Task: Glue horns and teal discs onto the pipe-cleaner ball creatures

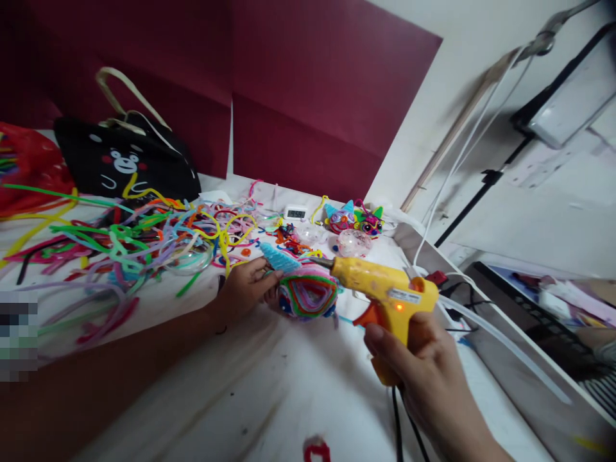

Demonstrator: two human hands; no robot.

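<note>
Two hands, one glue gun, one ball: the right hand (428, 366) grasps the yellow glue gun (375, 282) by its handle, wrist rising from below, nozzle turned toward the left hand (250, 279). The left forearm reaches forward and inward, its fingers pinching one blue ear (279, 258) on the striped ball (308, 298), which sits between the hands on a white cloth (269, 398). Whether the nozzle touches the ear cannot be told. Beyond the hands stand two decorated figures, one blue-eared (339, 218), one green-eared (369, 221), and one clock (296, 212). Left of the left hand spread pipe cleaners (129, 244), too tangled to count, with one black bag (125, 160) behind them.
</note>
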